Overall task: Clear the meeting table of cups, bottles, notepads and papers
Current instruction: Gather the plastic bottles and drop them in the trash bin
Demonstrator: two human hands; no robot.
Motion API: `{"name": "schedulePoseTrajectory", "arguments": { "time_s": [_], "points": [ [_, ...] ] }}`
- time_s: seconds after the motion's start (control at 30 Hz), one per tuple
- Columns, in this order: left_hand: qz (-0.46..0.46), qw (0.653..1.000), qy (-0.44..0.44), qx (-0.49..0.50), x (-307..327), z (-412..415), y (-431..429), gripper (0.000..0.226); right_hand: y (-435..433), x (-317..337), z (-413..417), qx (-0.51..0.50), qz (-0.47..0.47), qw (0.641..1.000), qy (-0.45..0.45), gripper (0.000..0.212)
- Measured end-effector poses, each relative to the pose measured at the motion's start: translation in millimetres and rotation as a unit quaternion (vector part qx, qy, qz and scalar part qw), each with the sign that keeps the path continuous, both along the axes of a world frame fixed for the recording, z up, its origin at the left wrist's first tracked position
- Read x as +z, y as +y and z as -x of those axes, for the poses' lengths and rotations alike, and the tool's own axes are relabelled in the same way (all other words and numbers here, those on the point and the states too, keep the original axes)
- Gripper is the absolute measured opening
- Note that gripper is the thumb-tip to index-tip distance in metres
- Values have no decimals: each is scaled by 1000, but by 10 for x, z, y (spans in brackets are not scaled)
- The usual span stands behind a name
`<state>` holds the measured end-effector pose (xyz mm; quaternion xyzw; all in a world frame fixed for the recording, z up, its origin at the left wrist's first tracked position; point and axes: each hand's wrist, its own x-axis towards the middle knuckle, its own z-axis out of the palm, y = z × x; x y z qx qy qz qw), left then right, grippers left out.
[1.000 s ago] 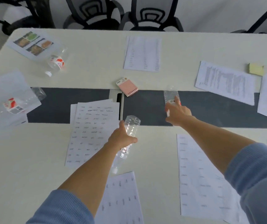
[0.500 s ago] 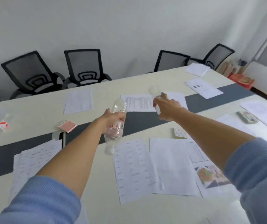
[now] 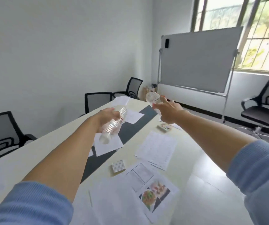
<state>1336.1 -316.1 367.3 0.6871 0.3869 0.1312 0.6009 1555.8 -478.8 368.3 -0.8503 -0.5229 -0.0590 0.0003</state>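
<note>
My left hand [image 3: 107,116] grips a clear plastic bottle [image 3: 113,125] above the table, its cap end pointing down towards me. My right hand [image 3: 168,111] holds a second clear bottle [image 3: 152,97] raised over the table's far right part. Below them the cream meeting table [image 3: 33,151] with a dark centre strip carries several printed sheets [image 3: 158,147], a photo print [image 3: 154,194], a dotted sticky-note pad [image 3: 118,166] and a small pad [image 3: 163,127] farther off.
Black mesh chairs [image 3: 96,101] line the far side of the table, another chair [image 3: 267,106] stands at the right. A whiteboard on a stand [image 3: 198,59] is beyond the table's end, under a barred window.
Both hands have lifted with their bottles, and my view has swung right and up towards the table's end and the whiteboard.
</note>
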Motion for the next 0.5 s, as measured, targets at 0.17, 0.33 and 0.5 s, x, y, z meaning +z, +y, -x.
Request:
{"name": "schedulePoseTrajectory", "arguments": {
  "time_s": [0.17, 0.33, 0.5],
  "points": [
    [-37, 989, 19, -145, 118, -1210, -418, 22, -694, 69, -784, -97, -17, 995, 13, 63],
    [8, 967, 37, -253, -180, -2405, -883, 68, -1450, -91, -1559, -194, -1, 981, 21, 64],
    [3, 954, 39, -297, -325, -3619, -1437, 85, -2174, -386, -2432, -273, 16, 961, 38, 64]
  ]
}}
